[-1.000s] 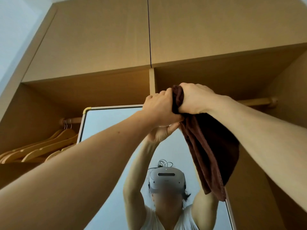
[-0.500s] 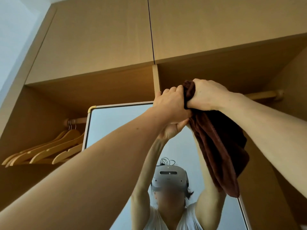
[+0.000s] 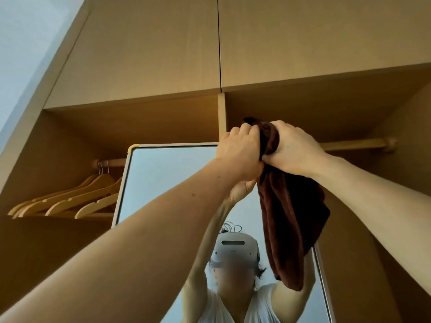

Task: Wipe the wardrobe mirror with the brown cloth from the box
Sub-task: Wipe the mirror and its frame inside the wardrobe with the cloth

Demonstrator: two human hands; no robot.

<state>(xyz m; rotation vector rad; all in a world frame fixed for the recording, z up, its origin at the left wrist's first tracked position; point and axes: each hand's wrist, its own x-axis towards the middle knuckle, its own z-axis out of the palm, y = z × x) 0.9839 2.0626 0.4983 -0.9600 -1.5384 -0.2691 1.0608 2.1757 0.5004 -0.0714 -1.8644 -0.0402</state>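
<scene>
Head view, looking steeply up into an open wardrobe. Both arms reach up and meet near the top edge of the mirror, which stands inside the wardrobe with a pale frame and a rounded upper left corner.

The left hand is balled into a fist, and its grip closes on the bunched top of the brown cloth. The right hand sits just beside it, knuckles up, with its grip curled tight round the same bunch, so the fabric is squeezed between the two hands. A dark fold of cloth pokes out above the fingers. The rest hangs down loose in long folds below the right wrist, in front of the mirror's right side and its right frame edge. Whether the cloth touches the glass cannot be told.

The glass reflects the person's raised arms, a white top and a white headset.

Behind the hands, an upright wooden divider splits the wardrobe into two bays. In the left bay several wooden hangers hang from a rail just left of the mirror. In the right bay a bare rail runs to the side wall. Two closed upper doors sit above, and a pale wall shows at far left.
</scene>
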